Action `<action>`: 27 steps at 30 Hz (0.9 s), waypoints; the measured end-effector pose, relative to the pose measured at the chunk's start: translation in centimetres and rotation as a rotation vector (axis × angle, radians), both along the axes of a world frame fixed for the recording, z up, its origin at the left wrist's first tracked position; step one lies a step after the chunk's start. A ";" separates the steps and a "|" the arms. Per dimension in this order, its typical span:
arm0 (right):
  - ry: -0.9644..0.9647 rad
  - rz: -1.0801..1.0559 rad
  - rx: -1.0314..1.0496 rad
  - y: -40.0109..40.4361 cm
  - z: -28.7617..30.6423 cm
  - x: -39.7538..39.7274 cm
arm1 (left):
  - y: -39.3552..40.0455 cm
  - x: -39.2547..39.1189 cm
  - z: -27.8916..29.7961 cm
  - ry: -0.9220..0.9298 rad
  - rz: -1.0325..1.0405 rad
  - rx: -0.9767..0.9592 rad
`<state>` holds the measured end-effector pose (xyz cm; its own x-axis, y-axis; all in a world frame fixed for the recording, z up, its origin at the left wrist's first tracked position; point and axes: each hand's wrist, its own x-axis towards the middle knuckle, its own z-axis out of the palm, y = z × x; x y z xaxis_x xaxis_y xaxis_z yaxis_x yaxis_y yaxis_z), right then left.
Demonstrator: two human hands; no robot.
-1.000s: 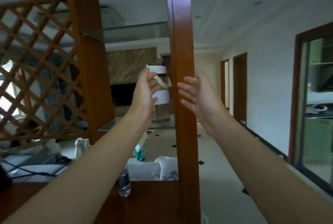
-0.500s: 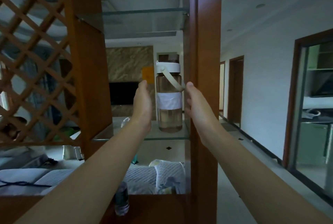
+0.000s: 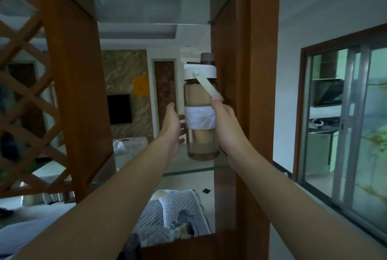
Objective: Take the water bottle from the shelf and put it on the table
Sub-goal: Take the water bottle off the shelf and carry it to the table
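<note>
The water bottle (image 3: pixel 200 100) is a clear brownish bottle with a white lid, a pale strap and a white band. It stands upright on the glass shelf (image 3: pixel 188 170), close to the right wooden post. My right hand (image 3: pixel 227 127) is wrapped around its right side, thumb up by the strap. My left hand (image 3: pixel 172 127) sits at its left side with fingers spread, fingertips near the white band; whether they touch it I cannot tell.
Two brown wooden posts (image 3: pixel 244 92) frame the shelf bay, with a second glass shelf (image 3: pixel 159 2) above. A wooden lattice (image 3: pixel 23 100) fills the left. Grey bedding (image 3: pixel 173 213) lies below. A glass sliding door (image 3: pixel 343 125) is at the right.
The view has closed in on the shelf. My right hand has moved from beside the bottle onto it and wrapped around it. My left hand stays at the bottle's left side.
</note>
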<state>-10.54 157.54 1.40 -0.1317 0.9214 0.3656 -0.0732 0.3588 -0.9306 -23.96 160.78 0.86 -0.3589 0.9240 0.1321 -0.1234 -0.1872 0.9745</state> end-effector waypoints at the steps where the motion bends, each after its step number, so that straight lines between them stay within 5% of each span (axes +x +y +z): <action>1: 0.016 -0.010 -0.027 0.4 0.1 -0.3 | 0.1 -0.2 -0.3 0.005 -0.022 -0.004; 27: 0.252 -0.063 -0.116 5.5 1.1 -3.6 | 3.9 -1.8 -1.4 -0.132 -0.255 -0.033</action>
<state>-14.18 163.02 2.52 0.0088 0.9625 0.2712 -0.2880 0.2622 -0.9210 -25.75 164.66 -0.54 -0.1261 0.9897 0.0679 -0.2891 -0.1021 0.9518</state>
